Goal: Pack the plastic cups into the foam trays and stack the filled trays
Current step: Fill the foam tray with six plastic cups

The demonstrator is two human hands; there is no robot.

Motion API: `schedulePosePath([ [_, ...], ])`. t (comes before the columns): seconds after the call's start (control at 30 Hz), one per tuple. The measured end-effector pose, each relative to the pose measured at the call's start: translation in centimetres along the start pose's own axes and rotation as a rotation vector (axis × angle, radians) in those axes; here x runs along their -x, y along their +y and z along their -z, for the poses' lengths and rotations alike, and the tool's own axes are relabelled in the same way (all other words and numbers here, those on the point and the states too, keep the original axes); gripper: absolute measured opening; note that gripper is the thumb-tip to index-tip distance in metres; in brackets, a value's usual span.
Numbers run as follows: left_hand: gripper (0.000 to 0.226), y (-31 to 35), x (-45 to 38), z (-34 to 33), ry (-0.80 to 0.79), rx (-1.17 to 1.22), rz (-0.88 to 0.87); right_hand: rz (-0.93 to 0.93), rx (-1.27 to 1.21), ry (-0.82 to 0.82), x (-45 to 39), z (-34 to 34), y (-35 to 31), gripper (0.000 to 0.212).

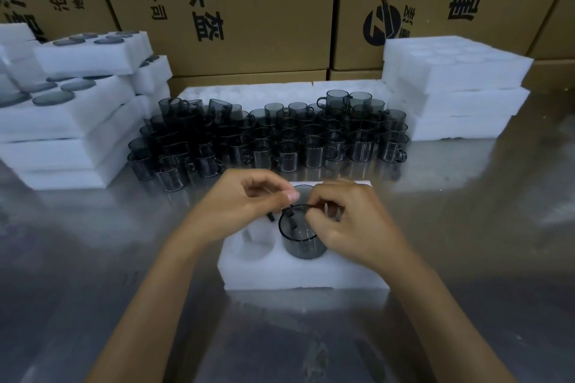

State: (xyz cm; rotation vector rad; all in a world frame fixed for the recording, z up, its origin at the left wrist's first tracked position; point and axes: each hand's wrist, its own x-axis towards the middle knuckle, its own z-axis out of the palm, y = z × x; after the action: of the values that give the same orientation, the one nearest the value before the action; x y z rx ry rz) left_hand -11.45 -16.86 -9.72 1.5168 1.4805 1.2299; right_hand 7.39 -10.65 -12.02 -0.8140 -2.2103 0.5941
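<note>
A white foam tray (298, 274) sits on the steel bench (93, 258). A smoky grey plastic cup (300, 236) stands partway down in the tray's middle front pocket. The right hand (351, 227) curls its fingers (314, 218) over the cup's rim; the left hand (245, 199) pinches at the rim's far edge. Behind the tray crowd loose cups (267, 140), with filled trays (68, 96) stacked behind-left of it and empty trays (454, 87) behind-right.
</note>
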Motion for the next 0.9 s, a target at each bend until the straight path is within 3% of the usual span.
schedulePosePath([
  [0.2, 0.014, -0.7, -0.3, 0.2, -0.056, -0.081, 0.014, -0.04, 0.039, -0.018, -0.1, -0.1, 1.0, 0.035],
  [0.4, 0.044, -1.5, -0.7, 0.8, -0.028, -0.304, 0.037, -0.011, 0.225, -0.032, -0.2, 0.2, 1.9, 0.02],
  [0.5, 0.056, -1.8, -0.8, 0.8, -0.052, -0.321, 0.079, -0.015, 0.264, -0.079, -0.2, 0.3, 1.9, 0.027],
  [0.67, 0.063, -2.4, -0.9, 0.8, -0.114, -0.346, 0.167, -0.049, 0.311, -0.147, -0.1, 0.2, 2.0, 0.042],
  [0.9, 0.061, -2.7, -0.9, 1.0, -0.12, -0.401, 0.129, -0.099, 0.236, -0.115, -0.3, 0.5, 1.8, 0.045],
])
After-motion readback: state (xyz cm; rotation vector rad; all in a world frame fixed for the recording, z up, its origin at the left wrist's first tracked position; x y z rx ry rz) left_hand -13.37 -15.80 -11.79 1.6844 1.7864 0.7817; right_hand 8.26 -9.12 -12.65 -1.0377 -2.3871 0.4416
